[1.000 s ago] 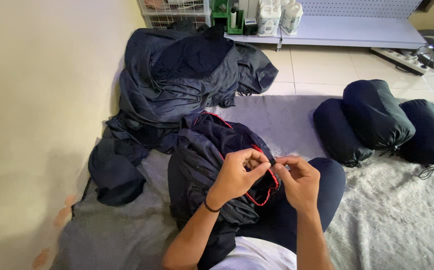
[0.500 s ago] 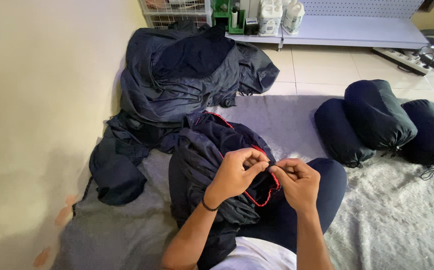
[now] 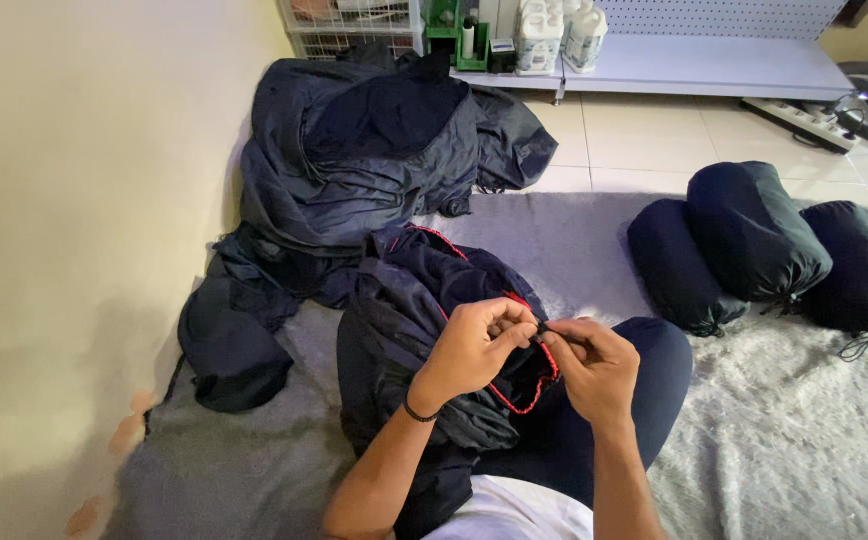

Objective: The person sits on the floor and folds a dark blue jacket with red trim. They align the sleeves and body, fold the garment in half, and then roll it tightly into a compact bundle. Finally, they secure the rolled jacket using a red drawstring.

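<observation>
Grip: left hand [image 3: 474, 345] and right hand [image 3: 594, 365] both pinch the red-edged cord [image 3: 529, 395] at the mouth of a dark sack [image 3: 414, 330] lying on the lap.
Handling: likely light, soft, slippery fabric; best taken at the cord hem.
Floor: grey shaggy rug [image 3: 784, 440].
Right: three stuffed dark rolls [image 3: 754, 240], cylindrical.
Far: heap of dark cloth [image 3: 374, 150], loose, crumpled; white shelf [image 3: 714, 55].

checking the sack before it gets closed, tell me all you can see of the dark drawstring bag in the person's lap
The dark drawstring bag is navy, of thin crumpled fabric, with a red-trimmed mouth. It lies slumped across the person's lap on the grey rug, stuffed with dark cloth, its mouth facing the hands. The left hand and right hand pinch its cord at the opening.
</observation>
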